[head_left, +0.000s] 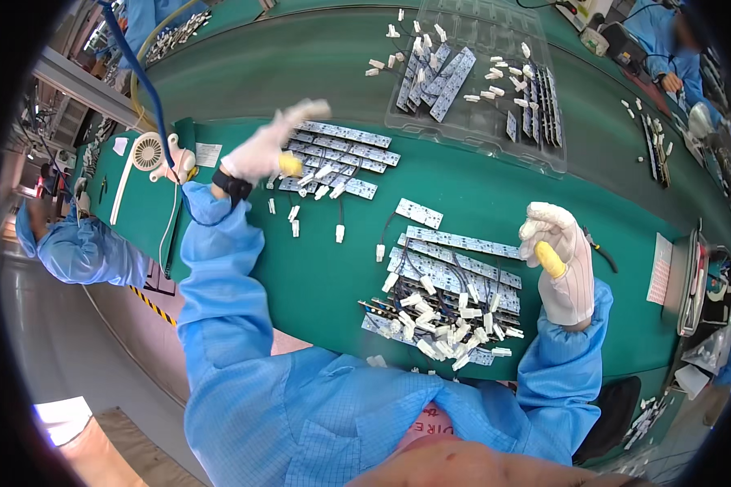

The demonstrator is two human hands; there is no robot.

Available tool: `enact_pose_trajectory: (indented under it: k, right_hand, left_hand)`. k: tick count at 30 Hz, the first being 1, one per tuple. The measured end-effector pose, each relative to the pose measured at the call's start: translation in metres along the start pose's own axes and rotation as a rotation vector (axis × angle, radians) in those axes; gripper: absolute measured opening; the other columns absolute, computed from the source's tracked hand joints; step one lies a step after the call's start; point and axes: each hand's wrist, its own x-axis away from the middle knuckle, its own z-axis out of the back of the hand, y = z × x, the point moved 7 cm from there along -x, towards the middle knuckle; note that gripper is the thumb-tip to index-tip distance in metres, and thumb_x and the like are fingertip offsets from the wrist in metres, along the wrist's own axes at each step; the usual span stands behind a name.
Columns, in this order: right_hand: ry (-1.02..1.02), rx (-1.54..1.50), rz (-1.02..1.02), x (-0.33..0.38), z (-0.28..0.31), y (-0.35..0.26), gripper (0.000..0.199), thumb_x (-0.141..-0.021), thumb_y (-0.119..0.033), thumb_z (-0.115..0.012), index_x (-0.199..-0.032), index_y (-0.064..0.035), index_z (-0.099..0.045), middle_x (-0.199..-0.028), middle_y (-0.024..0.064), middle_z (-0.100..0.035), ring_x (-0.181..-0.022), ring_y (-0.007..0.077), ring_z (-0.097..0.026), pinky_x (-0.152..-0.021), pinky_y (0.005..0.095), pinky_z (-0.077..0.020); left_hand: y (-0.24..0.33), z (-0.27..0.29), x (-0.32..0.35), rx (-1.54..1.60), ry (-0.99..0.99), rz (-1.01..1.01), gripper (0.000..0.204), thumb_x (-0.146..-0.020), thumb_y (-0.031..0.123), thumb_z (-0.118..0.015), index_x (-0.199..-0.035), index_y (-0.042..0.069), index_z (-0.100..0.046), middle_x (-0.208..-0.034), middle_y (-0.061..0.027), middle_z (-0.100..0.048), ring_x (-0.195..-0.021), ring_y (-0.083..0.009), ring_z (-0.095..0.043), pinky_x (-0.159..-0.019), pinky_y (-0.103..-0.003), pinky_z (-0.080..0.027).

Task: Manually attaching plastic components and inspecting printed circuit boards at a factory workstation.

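My left hand (260, 154), white-gloved with a yellow thumb cover, is over the left group of narrow circuit board strips (345, 148). Its fingers are stretched out and smeared by motion, and it holds nothing that I can see. White connectors on dark wires hang from those strips. My right hand (562, 264), gloved the same way, has curled fingers at the right end of the nearer stack of strips (455, 252). Whether a strip end is between those fingers is hidden. A heap of white connectors (455, 329) covers the front of that stack. One short board (419, 213) lies just behind it.
Beyond the green mat, a clear plastic tray (483, 138) holds more strips and connectors. A small white fan (149, 152) stands at left beside a hanging blue hose (142, 77). Pliers (603, 250) lie right of my right hand. Other people work at left and far right.
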Motion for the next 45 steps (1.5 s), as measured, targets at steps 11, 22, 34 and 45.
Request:
enact_pose_trajectory:
  k: [11, 22, 34, 45]
  right_hand:
    - [-0.014, 0.125, 0.067, 0.003, -0.009, -0.024, 0.057, -0.083, -0.050, -0.061, -0.114, -0.0027, -0.052, -0.088, 0.0033, -0.058, -0.072, 0.0096, -0.053, -0.060, 0.0204, -0.0389]
    - [-0.051, 0.066, 0.086, 0.003, 0.000, -0.020, 0.032, -0.089, -0.027, -0.060, -0.111, -0.0040, -0.055, -0.087, 0.0045, -0.061, -0.073, 0.0105, -0.056, -0.065, 0.0219, -0.0439]
    - [-0.089, 0.127, -0.011, 0.009, -0.012, -0.017, 0.053, -0.085, -0.043, -0.061, -0.117, -0.0017, -0.051, -0.087, 0.0057, -0.060, -0.069, 0.0114, -0.057, -0.062, 0.0222, -0.0449]
    - [-0.158, 0.139, -0.097, 0.017, -0.047, -0.002, 0.027, -0.086, -0.017, -0.062, -0.107, -0.0021, -0.054, -0.076, 0.0068, -0.059, -0.053, 0.0068, -0.053, -0.051, 0.0204, -0.0421]
  left_hand:
    - [-0.137, 0.065, -0.024, -0.417, 0.369, 0.808, 0.045, -0.081, 0.030, -0.060, -0.121, 0.011, -0.054, -0.117, -0.0150, -0.057, -0.104, -0.0310, -0.056, -0.092, -0.041, -0.043]
    - [-0.066, 0.005, -0.080, 0.276, 0.740, 0.251, 0.022, -0.081, 0.012, -0.062, -0.102, 0.006, -0.064, -0.092, -0.0087, -0.066, -0.070, -0.0179, -0.063, -0.071, -0.029, -0.050]
    - [0.091, -0.112, -0.025, 1.037, 0.038, 0.249, 0.029, -0.070, 0.008, -0.077, -0.094, 0.004, -0.062, -0.102, -0.0073, -0.063, -0.089, -0.0120, -0.060, -0.077, -0.026, -0.048]
    - [0.168, -0.135, 0.000, 0.500, 0.218, -0.011, 0.054, -0.064, 0.019, -0.079, -0.113, 0.008, -0.060, -0.083, -0.0041, -0.064, -0.078, -0.0195, -0.061, -0.071, -0.029, -0.048]
